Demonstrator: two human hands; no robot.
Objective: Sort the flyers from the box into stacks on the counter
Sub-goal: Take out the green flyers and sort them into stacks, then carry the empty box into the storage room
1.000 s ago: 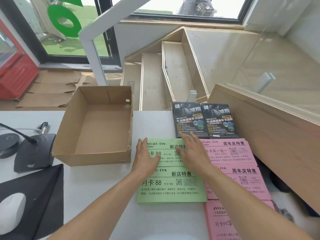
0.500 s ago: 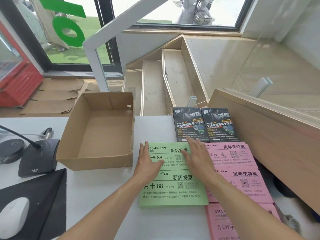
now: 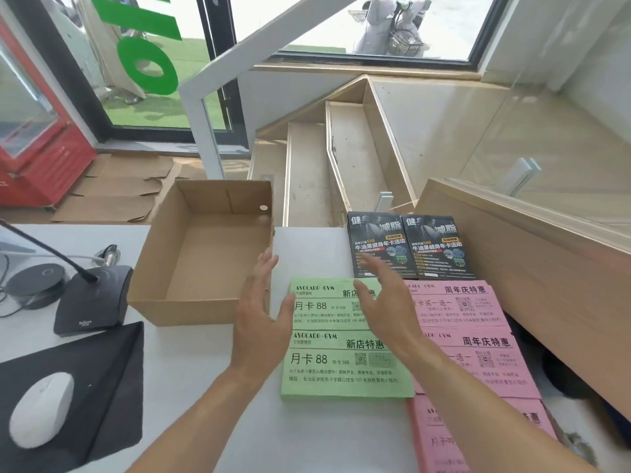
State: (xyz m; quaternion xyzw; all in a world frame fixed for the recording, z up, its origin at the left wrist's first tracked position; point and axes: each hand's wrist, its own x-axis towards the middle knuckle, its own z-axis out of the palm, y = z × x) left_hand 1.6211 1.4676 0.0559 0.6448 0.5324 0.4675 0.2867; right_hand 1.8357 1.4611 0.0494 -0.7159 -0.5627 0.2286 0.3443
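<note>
Green flyer stack (image 3: 345,367) lay flat on the white worktop (image 3: 307,435), just right of the cardboard box (image 3: 201,254) and touching the pink flyer stack (image 3: 478,339) along its right edge. Two black flyer stacks (image 3: 409,247) sat side by side just behind the green and pink ones. A second pink stack (image 3: 478,438) lay nearer the camera, its left corner just in front of the green stack's near right corner.

Left hand (image 3: 259,322) was over the gap between box and green stack, palm facing right, fingers (image 3: 264,271) straight and loosely together, thumb out over the green stack's left edge; gripping nothing. Right hand (image 3: 386,308) was above the green stack's far right part, palm facing left, fingers (image 3: 372,264) extended and slightly spread, tips reaching over the near edge of the left black stack; gripping nothing. Whether either hand touched the paper could not be told. Green stack lay between and below the two hands.

Box was open-topped with no flyers inside, only a small round thing (image 3: 263,208) at its far right corner. Left of the box: a desk microphone base (image 3: 92,302), a round black puck (image 3: 36,285), a black mouse pad (image 3: 85,387) with a white mouse (image 3: 41,407) on it. Wooden ledge (image 3: 532,268) ran along the right of the stacks.
</note>
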